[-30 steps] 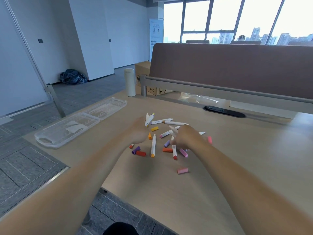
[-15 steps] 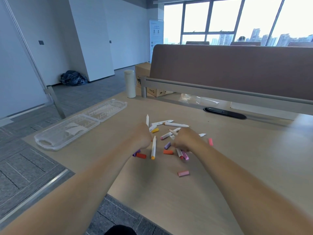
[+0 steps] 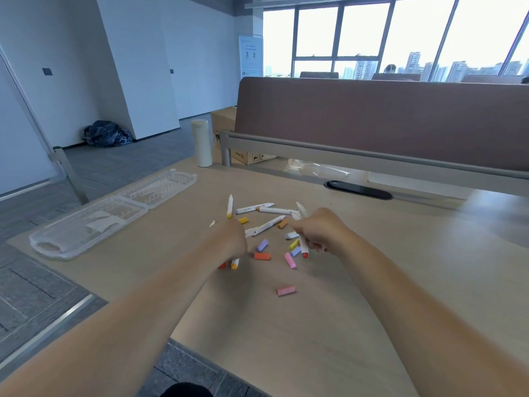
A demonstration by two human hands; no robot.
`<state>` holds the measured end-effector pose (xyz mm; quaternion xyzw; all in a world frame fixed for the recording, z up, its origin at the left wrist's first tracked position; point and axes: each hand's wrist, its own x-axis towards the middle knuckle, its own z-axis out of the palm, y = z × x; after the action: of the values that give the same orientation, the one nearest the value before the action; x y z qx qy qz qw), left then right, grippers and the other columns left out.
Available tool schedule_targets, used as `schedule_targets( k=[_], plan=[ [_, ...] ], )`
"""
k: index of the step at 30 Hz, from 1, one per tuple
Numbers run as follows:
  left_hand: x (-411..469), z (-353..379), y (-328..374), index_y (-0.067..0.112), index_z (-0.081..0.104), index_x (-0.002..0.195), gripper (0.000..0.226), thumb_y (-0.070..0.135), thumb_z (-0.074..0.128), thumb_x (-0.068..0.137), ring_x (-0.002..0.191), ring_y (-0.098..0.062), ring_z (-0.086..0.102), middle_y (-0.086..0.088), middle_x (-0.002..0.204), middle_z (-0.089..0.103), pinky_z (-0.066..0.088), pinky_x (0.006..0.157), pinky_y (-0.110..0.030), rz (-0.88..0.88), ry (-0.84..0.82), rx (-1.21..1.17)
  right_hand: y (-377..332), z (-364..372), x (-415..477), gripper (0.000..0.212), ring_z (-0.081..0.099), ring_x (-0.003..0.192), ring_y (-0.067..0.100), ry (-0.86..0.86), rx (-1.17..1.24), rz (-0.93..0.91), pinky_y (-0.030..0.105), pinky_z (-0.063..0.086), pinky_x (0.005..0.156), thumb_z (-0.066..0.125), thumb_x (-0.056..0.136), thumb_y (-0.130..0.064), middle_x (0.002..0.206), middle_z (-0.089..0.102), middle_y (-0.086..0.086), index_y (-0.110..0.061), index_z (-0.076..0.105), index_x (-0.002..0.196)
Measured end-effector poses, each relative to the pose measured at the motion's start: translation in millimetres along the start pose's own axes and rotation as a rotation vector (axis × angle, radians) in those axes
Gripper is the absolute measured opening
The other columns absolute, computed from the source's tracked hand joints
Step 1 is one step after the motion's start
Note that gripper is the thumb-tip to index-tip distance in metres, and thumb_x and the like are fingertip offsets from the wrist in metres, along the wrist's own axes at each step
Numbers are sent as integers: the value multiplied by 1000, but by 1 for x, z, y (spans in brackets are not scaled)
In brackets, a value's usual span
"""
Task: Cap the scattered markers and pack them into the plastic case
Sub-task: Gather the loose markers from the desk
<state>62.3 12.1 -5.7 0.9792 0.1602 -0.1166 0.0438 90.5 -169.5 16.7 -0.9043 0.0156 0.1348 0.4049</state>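
Both hands work over a scatter of markers and loose caps on the table (image 3: 315, 325): the left hand (image 3: 229, 239) is curled shut around a marker with an orange-yellow end (image 3: 234, 263) poking out below the fist, and the right hand (image 3: 317, 232) is clamped on a white marker with a red end (image 3: 304, 247). More white markers (image 3: 269, 224) lie beyond the hands, coloured caps (image 3: 262, 256) lie between and just below them, and one pink cap (image 3: 285, 290) sits apart, nearer the person. The clear plastic case (image 3: 86, 222) lies open, well to the left of the pile.
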Motion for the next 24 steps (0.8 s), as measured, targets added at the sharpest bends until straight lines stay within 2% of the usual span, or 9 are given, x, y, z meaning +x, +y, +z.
schedule_targets(
  k=[2, 4, 7, 11, 15, 17, 19, 22, 24],
  plan=[
    [-2, -3, 4, 12, 58, 71, 18, 14, 56, 88, 98, -24, 67, -9, 85, 63, 51, 78, -33, -2, -36, 56, 3, -2, 2, 23, 43, 36, 15, 28, -4, 4, 14, 28, 34, 58, 88, -17, 50, 52, 6, -7, 51, 69],
    [-5, -4, 6, 10, 69, 91, 14, 13, 56, 90, 104, -24, 66, -10, 98, 69, 51, 87, -34, -2, -47, 89, 6, -3, 3, 22, 42, 41, 18, 50, -33, 8, 16, 29, 37, 57, 86, -16, 58, 51, 10, -7, 50, 68],
    [-8, -4, 8, 6, 68, 109, 24, 14, 51, 94, 88, -23, 60, -5, 70, 54, 51, 90, -32, 10, -48, 106, 9, -7, 5, 19, 43, 41, 17, 48, -59, 18, 17, 31, 38, 55, 84, -13, 59, 54, 12, -6, 51, 66],
    [-15, -5, 9, 7, 60, 86, 38, 45, 58, 91, 73, -23, 53, -8, 71, 54, 43, 65, -28, 8, 47, -152, 13, -16, 7, 19, 43, 32, 14, 86, -61, 52, 14, 31, 37, 52, 84, -13, 49, 54, 9, -4, 53, 68],
    [-18, -19, 9, 5, 57, 117, 29, 19, 57, 92, 59, -16, 46, -6, 76, 50, 31, 49, -26, 52, 99, -468, 15, -22, 14, 21, 53, 54, 23, 129, 3, 78, 27, 42, 52, 48, 93, -14, 64, 55, 14, -1, 48, 76],
    [-12, -24, 11, 4, 57, 95, 14, 16, 56, 89, 59, -17, 47, -7, 73, 50, 31, 50, -25, 81, 145, -494, 15, -21, 21, 16, 56, 65, 26, 127, -6, 92, 30, 43, 56, 45, 96, -10, 75, 59, 16, 1, 48, 84],
    [-5, -28, 16, 9, 50, 78, 13, 16, 54, 88, 59, -18, 49, -7, 70, 51, 33, 50, -25, 90, 173, -505, 13, -19, 28, 17, 58, 67, 27, 99, -40, 105, 30, 43, 57, 44, 96, -5, 81, 61, 18, 1, 49, 81],
    [4, -31, 23, 10, 51, 83, 11, 18, 51, 90, 60, -17, 49, -6, 71, 52, 32, 49, -26, 118, 187, -455, 7, -15, 35, 21, 56, 58, 21, 53, -86, 158, 27, 43, 56, 44, 98, -3, 80, 62, 15, 0, 50, 78],
    [11, -30, 27, 12, 51, 92, 7, 19, 50, 90, 65, -18, 51, -5, 76, 53, 33, 51, -26, 115, 190, -414, 4, -13, 37, 16, 54, 57, 21, 111, -151, 115, 26, 43, 53, 48, 94, 1, 73, 58, 14, -2, 52, 79]
  ],
)
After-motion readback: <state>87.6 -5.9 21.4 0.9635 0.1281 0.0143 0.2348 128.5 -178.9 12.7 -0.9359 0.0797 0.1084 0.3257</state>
